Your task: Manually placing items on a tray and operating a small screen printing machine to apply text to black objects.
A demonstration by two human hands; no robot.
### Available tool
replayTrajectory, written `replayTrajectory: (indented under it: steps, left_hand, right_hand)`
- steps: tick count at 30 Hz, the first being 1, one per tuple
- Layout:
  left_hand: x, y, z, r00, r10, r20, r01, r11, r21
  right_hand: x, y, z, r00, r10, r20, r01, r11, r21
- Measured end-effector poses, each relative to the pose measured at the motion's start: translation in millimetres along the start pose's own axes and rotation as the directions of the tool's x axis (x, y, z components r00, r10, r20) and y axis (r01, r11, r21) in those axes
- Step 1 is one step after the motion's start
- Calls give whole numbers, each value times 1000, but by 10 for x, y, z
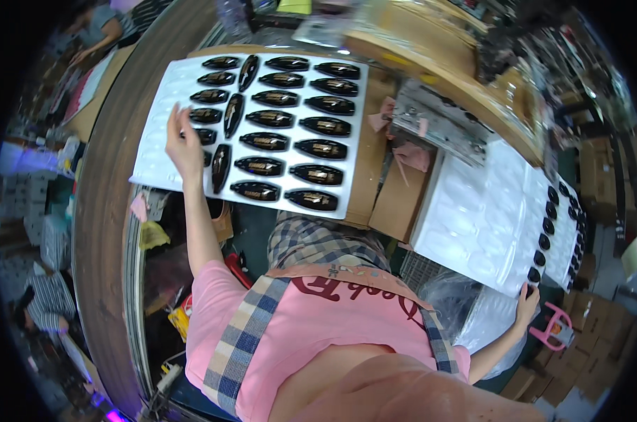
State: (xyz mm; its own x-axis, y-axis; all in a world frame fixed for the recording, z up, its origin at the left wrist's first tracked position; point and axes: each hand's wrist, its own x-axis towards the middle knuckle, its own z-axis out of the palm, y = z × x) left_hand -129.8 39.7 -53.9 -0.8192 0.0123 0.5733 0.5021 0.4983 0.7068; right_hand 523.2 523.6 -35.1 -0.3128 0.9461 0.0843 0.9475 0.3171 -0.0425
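Observation:
A white moulded tray (160, 151) lies before me, bearing rows of glossy black elongated pieces (266, 141) with pointed ends and small gold print. Several of these sit crosswise between the rows. Over the left part of this tray is my left hand (183, 146), its fingers stretched up and thumb apart, beside the leftmost row; no piece shows in it. Out to the right, my right hand (526, 307) is at the near corner of a second white tray (466, 211). Its fingertips close on a small black oval piece (534, 275) at the end of a row.
Brown cardboard (399, 200) lies between the trays. A wooden shelf (445, 67) and a metal fixture (441, 119) stand at the back. A dark wooden rail (104, 190) runs along the left. A pink stool (554, 327) and cartons (593, 323) are at right; other people work at far left.

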Motion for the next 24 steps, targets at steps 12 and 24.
replayTrajectory:
  steps: [12,24]
  left_hand:
    - [122,1613,1906,697,517,496,-297,838,-457]
    - [452,2076,1891,734,229,639,554,341,-759]
  right_hand:
    - [7,-1278,-508,972,-49,-231,193,729,657]
    - [444,-4219,-510,703,-661,-261,605,364,709]
